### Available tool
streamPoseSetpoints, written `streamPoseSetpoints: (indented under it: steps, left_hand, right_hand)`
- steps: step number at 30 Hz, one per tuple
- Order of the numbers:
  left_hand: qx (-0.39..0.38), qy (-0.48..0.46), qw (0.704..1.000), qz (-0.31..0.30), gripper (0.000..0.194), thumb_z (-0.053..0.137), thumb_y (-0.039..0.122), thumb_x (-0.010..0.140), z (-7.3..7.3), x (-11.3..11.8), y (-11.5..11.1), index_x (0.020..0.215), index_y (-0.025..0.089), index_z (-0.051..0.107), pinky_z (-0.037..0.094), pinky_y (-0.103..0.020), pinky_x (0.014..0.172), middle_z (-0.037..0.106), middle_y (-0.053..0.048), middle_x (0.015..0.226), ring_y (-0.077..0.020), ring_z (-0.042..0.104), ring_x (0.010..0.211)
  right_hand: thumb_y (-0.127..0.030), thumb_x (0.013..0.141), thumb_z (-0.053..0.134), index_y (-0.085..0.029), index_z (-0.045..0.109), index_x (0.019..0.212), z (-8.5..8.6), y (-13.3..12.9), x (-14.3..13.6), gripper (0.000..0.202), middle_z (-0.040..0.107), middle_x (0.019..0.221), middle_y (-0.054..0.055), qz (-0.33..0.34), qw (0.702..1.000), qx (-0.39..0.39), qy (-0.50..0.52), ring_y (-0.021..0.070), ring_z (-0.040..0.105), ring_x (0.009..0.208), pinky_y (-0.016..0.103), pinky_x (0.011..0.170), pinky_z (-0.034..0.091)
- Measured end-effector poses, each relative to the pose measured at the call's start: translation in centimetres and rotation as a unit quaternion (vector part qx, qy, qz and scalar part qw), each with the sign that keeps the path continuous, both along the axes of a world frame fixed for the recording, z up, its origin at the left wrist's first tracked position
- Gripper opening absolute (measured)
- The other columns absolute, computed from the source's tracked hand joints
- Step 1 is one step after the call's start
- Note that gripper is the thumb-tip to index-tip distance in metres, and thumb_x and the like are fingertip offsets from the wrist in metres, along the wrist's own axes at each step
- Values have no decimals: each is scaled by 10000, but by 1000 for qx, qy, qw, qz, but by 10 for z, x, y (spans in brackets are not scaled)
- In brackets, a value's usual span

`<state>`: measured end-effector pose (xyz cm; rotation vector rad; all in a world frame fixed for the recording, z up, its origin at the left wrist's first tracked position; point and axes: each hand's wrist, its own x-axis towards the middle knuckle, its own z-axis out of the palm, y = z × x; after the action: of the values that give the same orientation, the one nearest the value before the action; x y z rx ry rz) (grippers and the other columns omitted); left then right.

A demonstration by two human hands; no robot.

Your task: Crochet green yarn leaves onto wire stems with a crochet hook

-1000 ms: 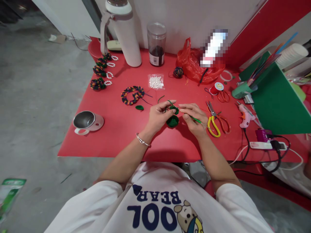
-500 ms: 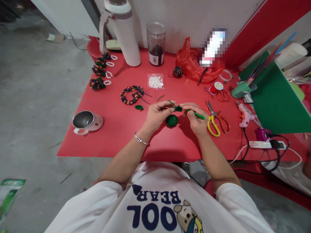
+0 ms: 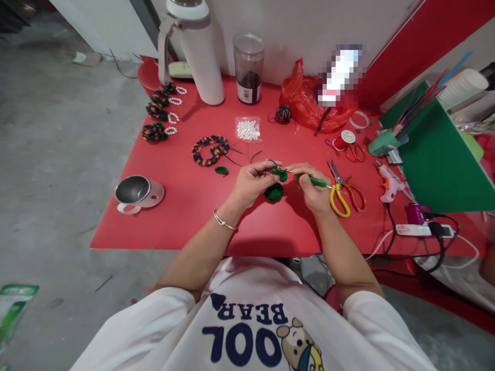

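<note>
Between thumb and fingers, my left hand (image 3: 253,180) pinches a small green crochet piece (image 3: 280,174), with green yarn running over the forefinger. My right hand (image 3: 312,188) grips a crochet hook (image 3: 317,182) with a green handle; its metal shaft points left and reaches the crochet piece. Just below the piece, a ball of green yarn (image 3: 274,192) rests on the red table. A finished-looking green leaf shape (image 3: 221,170) lies left of my left hand. Beyond it is a ring of multicoloured crochet (image 3: 210,151) with loose yarn ends.
Yellow-and-orange-handled scissors (image 3: 340,190) lie close to my right hand, with a pink glue gun (image 3: 390,183) and a power strip (image 3: 421,230) farther right. A metal mug (image 3: 139,195) stands at left. Behind are a bag of white beads (image 3: 248,129), a jar (image 3: 248,72) and a tall white bottle (image 3: 201,56).
The green crochet piece has turned and shows more of its face below the hook. My hands have shifted only slightly; the other things lie as before.
</note>
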<state>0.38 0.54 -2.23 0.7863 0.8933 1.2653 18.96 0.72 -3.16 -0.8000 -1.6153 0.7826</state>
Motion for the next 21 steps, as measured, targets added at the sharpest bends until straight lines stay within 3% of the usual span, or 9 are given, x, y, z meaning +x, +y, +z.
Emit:
streamPoseSetpoints:
  steps: [12,18,21]
  left_hand:
    - [20,29,999,29,206,861,163,612,-3,-2,2,812,187,821,513,-271,627,791,-62,911,-101,603,654]
    - [-5,44,998,48,124,817,204,639,-7,-4,3,761,184,824,291,-252,430,757,-55,765,-59,418,466]
    - [7,48,997,58,84,809,222,647,-7,-4,3,726,192,818,265,-261,419,731,-40,698,-51,361,430]
  right_hand:
    - [-507,1014,612,-303,783,983,2,2,3,268,825,1027,39,22,999,-17,-31,227,756,1014,474,979,592]
    - [-393,1013,650,-302,790,973,10,1,4,172,831,992,24,22,998,11,-60,208,764,962,447,932,581]
    - [-396,1008,655,-300,791,963,12,1,5,172,832,989,24,6,997,16,-77,207,762,954,447,922,580]
